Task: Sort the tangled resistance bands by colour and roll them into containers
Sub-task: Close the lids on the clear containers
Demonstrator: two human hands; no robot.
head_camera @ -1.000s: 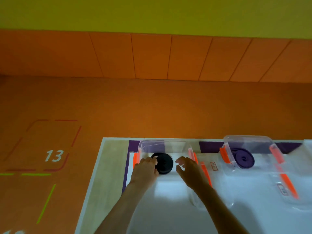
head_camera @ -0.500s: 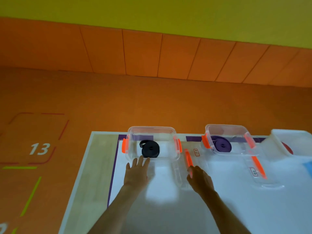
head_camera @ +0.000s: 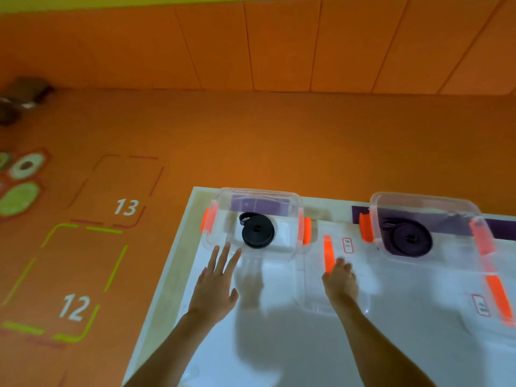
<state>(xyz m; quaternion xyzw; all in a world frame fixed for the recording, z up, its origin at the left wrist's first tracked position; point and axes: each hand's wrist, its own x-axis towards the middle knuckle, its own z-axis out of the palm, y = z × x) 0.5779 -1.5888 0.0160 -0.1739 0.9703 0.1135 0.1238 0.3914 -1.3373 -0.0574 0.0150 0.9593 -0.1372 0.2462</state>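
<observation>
left hand (head_camera: 215,286) spread flat, holding nothing; right hand (head_camera: 340,279) touches lid (head_camera: 314,289).

The black band (head_camera: 258,231) and the dark purple band (head_camera: 409,240) sat in clear containers (head_camera: 259,192) with orange latches (head_camera: 306,230). The desk (head_camera: 307,344) was white with a purple strip (head_camera: 499,230). The orange floor (head_camera: 251,135) bore dashed outlines (head_camera: 116,268) in green and red, with white numerals (head_camera: 127,207).

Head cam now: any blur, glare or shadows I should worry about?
Head view: soft motion blur overall, worst on the right container and the lid beside it; the black band reads fairly crisp. The left hand and right hand cast soft shadows on the white table; wall panel lines bow from the wide lens.
</observation>
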